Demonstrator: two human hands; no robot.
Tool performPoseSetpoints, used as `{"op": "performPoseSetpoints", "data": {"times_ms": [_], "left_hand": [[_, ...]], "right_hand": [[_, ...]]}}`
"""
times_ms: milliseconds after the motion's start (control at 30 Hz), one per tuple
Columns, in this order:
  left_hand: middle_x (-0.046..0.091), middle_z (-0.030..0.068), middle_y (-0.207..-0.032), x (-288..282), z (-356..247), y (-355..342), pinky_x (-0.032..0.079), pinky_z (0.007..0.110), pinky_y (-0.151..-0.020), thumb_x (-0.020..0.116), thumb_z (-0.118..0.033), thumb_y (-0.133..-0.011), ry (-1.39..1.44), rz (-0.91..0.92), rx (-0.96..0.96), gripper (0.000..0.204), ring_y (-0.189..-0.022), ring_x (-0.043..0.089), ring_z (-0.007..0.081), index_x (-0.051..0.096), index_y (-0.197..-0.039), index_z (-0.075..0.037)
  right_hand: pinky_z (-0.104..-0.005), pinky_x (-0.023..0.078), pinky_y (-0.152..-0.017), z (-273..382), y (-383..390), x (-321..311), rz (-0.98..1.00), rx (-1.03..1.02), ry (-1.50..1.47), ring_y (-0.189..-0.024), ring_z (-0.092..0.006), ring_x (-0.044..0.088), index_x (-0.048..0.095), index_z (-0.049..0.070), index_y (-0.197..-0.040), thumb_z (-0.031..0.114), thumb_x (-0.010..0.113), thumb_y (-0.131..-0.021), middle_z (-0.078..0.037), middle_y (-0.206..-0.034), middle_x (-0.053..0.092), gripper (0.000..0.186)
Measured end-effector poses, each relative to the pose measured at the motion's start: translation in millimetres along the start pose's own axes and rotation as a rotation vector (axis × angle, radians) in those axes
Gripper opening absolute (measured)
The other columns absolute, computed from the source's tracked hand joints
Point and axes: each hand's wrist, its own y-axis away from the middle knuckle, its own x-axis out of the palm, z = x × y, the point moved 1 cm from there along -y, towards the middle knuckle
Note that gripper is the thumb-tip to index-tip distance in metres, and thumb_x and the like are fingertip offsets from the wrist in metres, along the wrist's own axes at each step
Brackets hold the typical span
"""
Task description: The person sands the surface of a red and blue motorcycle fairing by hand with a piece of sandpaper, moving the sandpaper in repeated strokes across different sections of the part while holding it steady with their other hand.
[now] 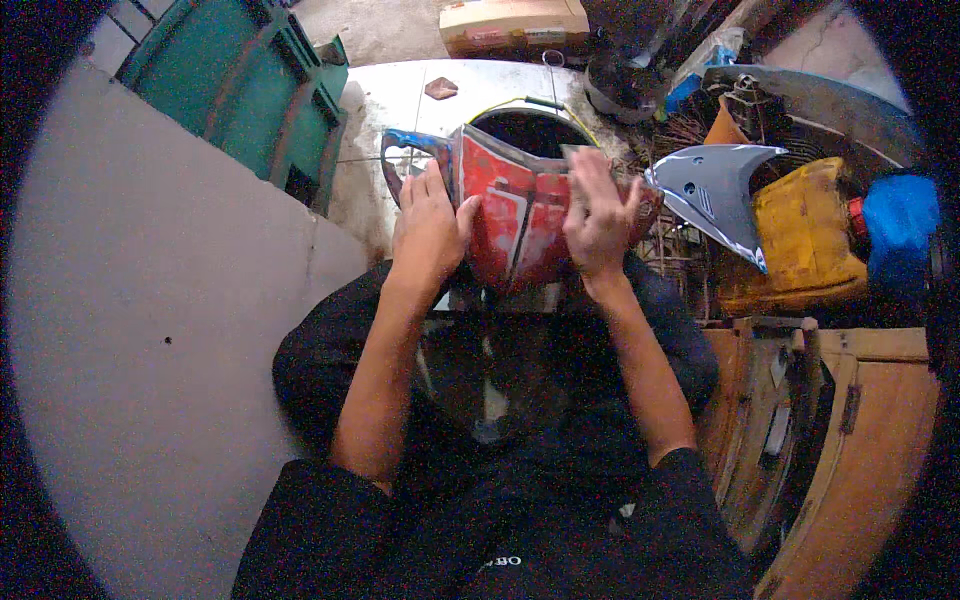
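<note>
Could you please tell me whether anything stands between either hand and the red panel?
Nothing visible does: the left hand lies against the red panel. The blurred right hand is over it, its palm side hidden.

The single view comes from the person's head, the left of two wide fisheye cameras worn side by side. It looks steeply downward and forward, over the chest and lap, so the black shirt (490,520) fills the lower middle at close range. Both the left hand (428,225) and the right hand (598,215) lie above the centre, with the red panel (490,200) between them, a little farther off. The cardboard box (515,25) at the upper edge stands farther away. The lens reaches wide, taking in a pale wall (170,300) on the left and wooden doors (880,430) at lower right (straight edges bow near the dark, rounded rim).
</note>
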Motion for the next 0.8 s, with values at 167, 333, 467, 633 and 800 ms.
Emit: {"op": "performPoseSetpoints", "data": {"times_ms": [167, 333, 467, 633, 800], "left_hand": [[0.044, 0.0331, -0.136, -4.0, 1.2, -4.4, 0.034, 0.05, -0.11, 0.061, -0.044, -0.093, 0.038, 0.014, -0.004, 0.08, -0.131, 0.037, 0.0494, 0.03, -0.141, 0.012], [0.046, 0.0321, -0.131, 4.6, 1.8, -0.9, 0.035, 0.051, -0.108, 0.062, -0.047, -0.091, 0.036, -0.031, 0.043, 0.083, -0.128, 0.038, 0.0481, 0.03, -0.141, 0.012], [0.044, 0.0319, -0.133, 9.5, 0.5, -4.7, 0.034, 0.051, -0.109, 0.064, -0.053, -0.088, 0.036, -0.054, 0.05, 0.091, -0.131, 0.035, 0.0483, 0.027, -0.142, 0.011], [0.039, 0.03, -0.138, 7.7, 6.8, -7.4, 0.034, 0.054, -0.108, 0.067, -0.062, -0.081, 0.019, 0.018, 0.02, 0.105, -0.134, 0.031, 0.0467, 0.023, -0.144, 0.009], [0.039, 0.03, -0.138, 11.2, 5.0, -3.2, 0.032, 0.053, -0.109, 0.07, -0.064, -0.076, -0.001, -0.001, 0.048, 0.111, -0.134, 0.03, 0.0465, 0.022, -0.145, 0.009]], "right_hand": [[-0.0558, 0.011, -0.119, 6.2, 21.8, 2.2, 0.041, -0.089, -0.046, -0.137, -0.0219, 0.046, 0.062, 0.012, -0.13, 0.005, 0.052, -0.082, -0.009, -0.143, 0.054, 0.049], [-0.0544, 0.013, -0.119, 4.7, 31.5, 1.5, 0.076, -0.159, -0.006, -0.136, -0.0228, 0.047, 0.061, 0.011, -0.132, 0.007, 0.055, -0.082, -0.008, -0.142, 0.054, 0.051], [-0.0549, 0.012, -0.119, -18.7, 32.0, 8.0, -0.084, -0.013, -0.055, -0.139, -0.0222, 0.044, 0.058, 0.012, -0.136, 0.009, 0.057, -0.079, -0.006, -0.146, 0.051, 0.057], [-0.0579, 0.01, -0.118, 1.7, 41.0, -3.8, 0.17, -0.191, 0.047, -0.14, -0.0231, 0.041, 0.056, 0.013, -0.137, 0.013, 0.051, -0.093, -0.006, -0.148, 0.048, 0.045], [-0.0581, 0.007, -0.118, -5.7, 44.3, -0.3, -0.086, 0.144, 0.089, -0.14, -0.0234, 0.042, 0.056, 0.012, -0.138, 0.013, 0.055, -0.087, -0.005, -0.148, 0.049, 0.051]]}}
